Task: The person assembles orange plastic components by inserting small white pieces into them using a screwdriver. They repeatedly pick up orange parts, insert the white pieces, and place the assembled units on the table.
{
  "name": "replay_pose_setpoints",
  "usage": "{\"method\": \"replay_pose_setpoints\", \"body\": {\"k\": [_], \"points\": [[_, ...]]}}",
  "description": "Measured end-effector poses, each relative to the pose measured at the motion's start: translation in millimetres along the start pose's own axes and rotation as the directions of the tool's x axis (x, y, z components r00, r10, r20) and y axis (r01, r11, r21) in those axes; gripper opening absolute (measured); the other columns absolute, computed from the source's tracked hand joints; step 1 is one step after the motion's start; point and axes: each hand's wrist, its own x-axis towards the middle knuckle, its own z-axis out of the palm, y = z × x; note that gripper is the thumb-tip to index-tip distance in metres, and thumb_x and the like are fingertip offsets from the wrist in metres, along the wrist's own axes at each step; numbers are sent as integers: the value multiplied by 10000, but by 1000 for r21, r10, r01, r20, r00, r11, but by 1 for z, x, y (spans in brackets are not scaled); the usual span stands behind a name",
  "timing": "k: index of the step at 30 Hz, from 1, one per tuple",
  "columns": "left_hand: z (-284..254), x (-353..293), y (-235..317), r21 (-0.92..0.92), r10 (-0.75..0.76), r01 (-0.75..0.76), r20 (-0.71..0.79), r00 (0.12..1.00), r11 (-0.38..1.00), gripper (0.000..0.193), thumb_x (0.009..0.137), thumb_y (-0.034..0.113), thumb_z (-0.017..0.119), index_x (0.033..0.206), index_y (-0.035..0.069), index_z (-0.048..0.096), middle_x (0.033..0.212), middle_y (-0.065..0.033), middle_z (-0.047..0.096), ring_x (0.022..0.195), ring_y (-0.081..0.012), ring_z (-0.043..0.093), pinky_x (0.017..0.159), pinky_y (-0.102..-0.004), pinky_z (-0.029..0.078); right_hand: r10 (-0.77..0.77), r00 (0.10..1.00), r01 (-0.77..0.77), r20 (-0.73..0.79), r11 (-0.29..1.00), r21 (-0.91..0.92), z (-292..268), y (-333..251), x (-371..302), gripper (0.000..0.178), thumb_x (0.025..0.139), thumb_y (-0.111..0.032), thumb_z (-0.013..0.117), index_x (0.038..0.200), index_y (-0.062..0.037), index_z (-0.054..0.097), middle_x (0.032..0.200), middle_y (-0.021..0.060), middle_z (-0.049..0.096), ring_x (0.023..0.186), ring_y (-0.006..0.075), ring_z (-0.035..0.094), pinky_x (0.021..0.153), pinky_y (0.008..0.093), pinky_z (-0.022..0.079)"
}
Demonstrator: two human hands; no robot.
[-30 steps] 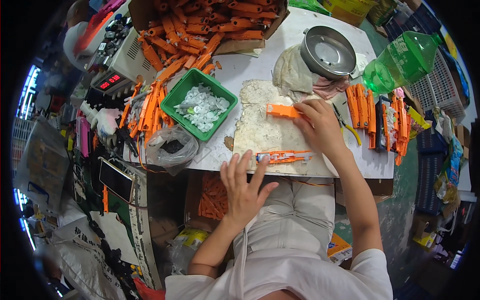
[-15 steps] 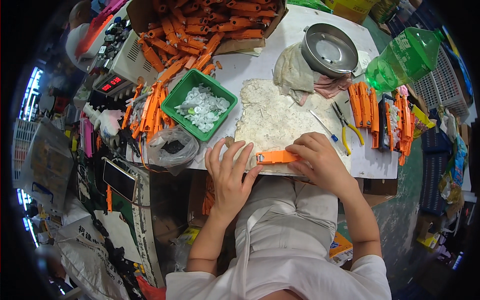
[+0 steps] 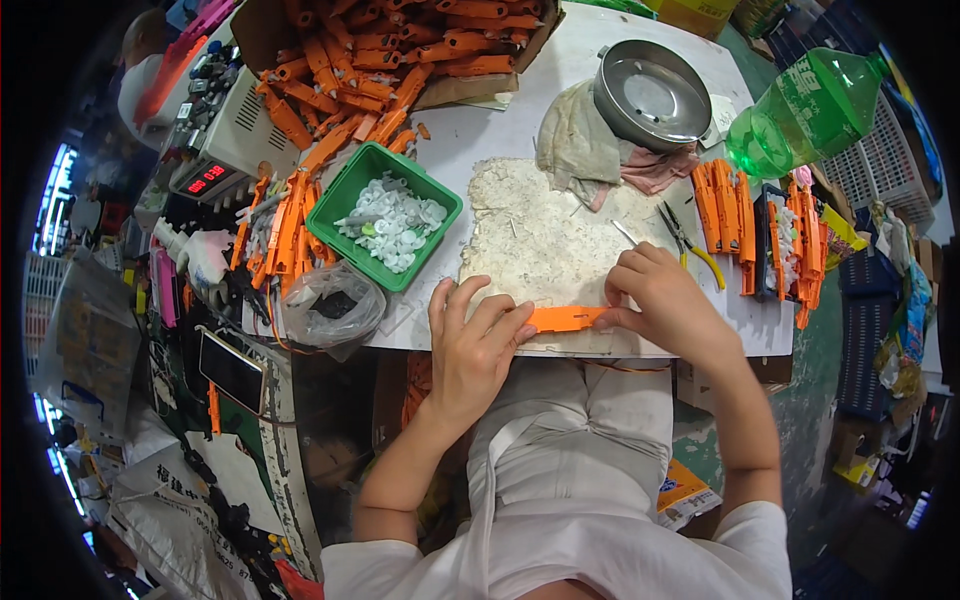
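A narrow orange plastic part [image 3: 562,319] lies level over the front edge of a worn, cream-coloured work mat [image 3: 545,235]. My left hand [image 3: 470,345] pinches its left end with thumb and fingertips. The right end sits between the thumb and bent fingers of my right hand [image 3: 668,305]. Just beyond my right hand, a thin metal tool [image 3: 623,232] shows only its shaft; the hand covers the rest. Pliers with yellow handles [image 3: 690,245] rest to the right of it. Left of the mat stands a green bin [image 3: 330,210] holding small whitish plastic pieces [image 3: 395,222].
A box heaped with orange parts [image 3: 400,50] stands at the back left. Behind the mat are a metal bowl [image 3: 655,95] and rags [image 3: 580,140]. A green bottle [image 3: 805,115] and a row of orange parts [image 3: 727,210] stand right. A clear plastic bag [image 3: 335,305] lies near left.
My left hand has moved right and closed on the orange part's left end; before, it was open beside it. The part has turned to show a different side. My right hand still grips it.
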Motion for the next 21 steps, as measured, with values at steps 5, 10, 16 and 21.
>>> {"method": "replay_pose_setpoints", "body": {"k": [5, 10, 16, 21], "points": [[-2, 3, -1, 28, 42, -43, 27, 999, 999, 256, 726, 157, 731, 976, 108, 708, 851, -3, 616, 1025, -254, 522, 995, -482, 318, 9, 942, 115, 335, 930, -350, -11, -17, 34, 230, 649, -273, 762, 609, -69, 664, 620, 75, 617, 702, 252, 620, 643, 336, 454], [3, 2, 0, 17, 60, -60, 12, 998, 998, 281, 708, 146, 740, 985, 106, 707, 829, 1, 615, 954, -224, 535, 984, -473, 324, 49, 911, 107, 410, 931, -349, -6, -9, 43, 214, 619, -257, 771, 602, -70, 667, 615, 91, 630, 620, 247, 653, 551, 340, 464], [2, -2, -4, 39, 69, -70, 34, 997, 997, 301, 711, 139, 737, 1007, 101, 701, 847, 5, 608, 891, -193, 541, 951, -441, 333, -54, 930, 210, 363, 889, -406, -5, -19, 50, 311, 617, -328, 778, 602, -47, 643, 603, 103, 616, 629, 267, 649, 568, 370, 460], [3, -4, -2, 25, 52, -52, 26, 998, 998, 315, 713, 130, 739, 1026, 114, 702, 849, 12, 609, 864, -184, 541, 937, -415, 331, -54, 926, 149, 372, 962, -231, -8, -36, 66, 331, 613, -355, 778, 615, -55, 638, 594, 103, 603, 624, 283, 635, 590, 375, 460]]}}
